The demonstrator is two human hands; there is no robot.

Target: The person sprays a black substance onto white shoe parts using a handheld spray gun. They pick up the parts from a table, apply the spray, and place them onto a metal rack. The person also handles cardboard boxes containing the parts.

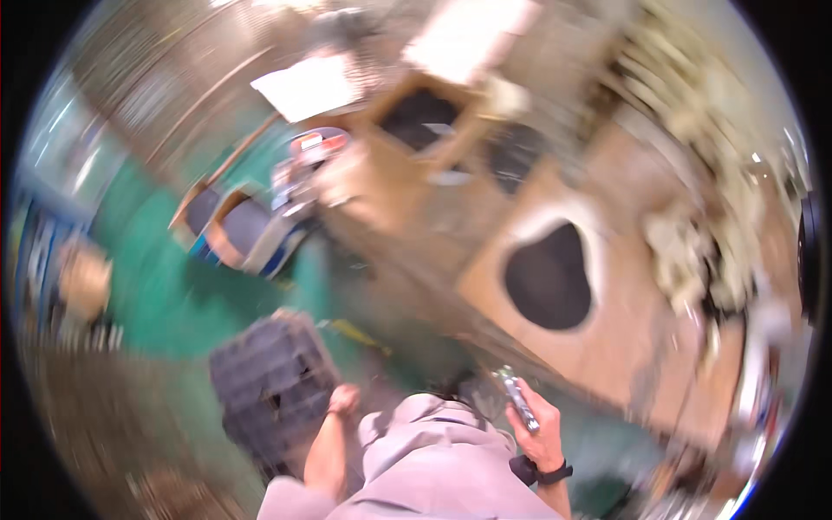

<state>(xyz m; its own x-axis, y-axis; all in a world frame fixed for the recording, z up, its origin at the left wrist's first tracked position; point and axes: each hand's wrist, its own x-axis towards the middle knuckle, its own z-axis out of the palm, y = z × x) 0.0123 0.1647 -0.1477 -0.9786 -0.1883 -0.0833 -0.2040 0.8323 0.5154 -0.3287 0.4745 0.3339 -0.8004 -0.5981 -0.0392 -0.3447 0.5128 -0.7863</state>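
My right hand is closed around a slim silver metal hand tool, whose exact kind is blurred. A black band sits on that wrist. Down at the left, my left hand is curled, its fingers closed, at the right edge of a dark grey, ribbed, box-like thing. Whether it grips that edge or something smaller is not clear. A black, rounded flat piece with a pale border lies on the brown tabletop, beyond my right hand.
Cream-coloured material is heaped along the table's right side. Cardboard boxes with dark contents stand farther back. A blue-edged open carton rests over the green floor. Another person's arm blurs near the table's far end.
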